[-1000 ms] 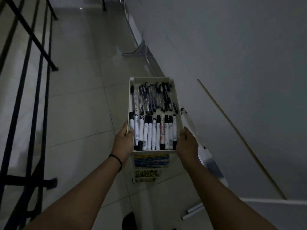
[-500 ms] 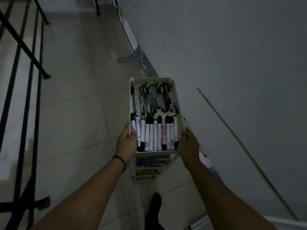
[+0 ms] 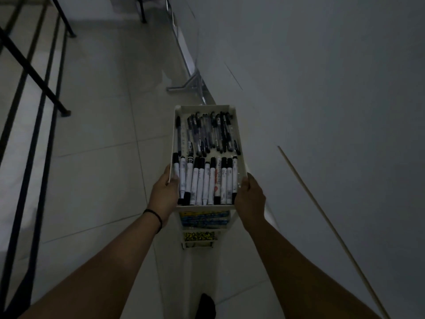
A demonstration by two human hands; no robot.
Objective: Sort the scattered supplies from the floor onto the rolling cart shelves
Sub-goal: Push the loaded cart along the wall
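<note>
A white rolling cart stands in front of me in dim light. Its top shelf holds several black pens at the far end and a row of white markers with black caps at the near end. Lower shelves show blue-and-yellow packs and a yellow speckled pile. My left hand grips the top shelf's near left edge, thumb over the rim. My right hand grips the near right edge.
A black stair railing runs along the left. A grey wall rises close on the right with a thin pale rod slanting against it. A metal stand sits ahead. My dark sock shows on the tiled floor.
The cart and I have moved forward along the wall. The white tubes on the floor at lower right have left the view. Both hands keep their hold.
</note>
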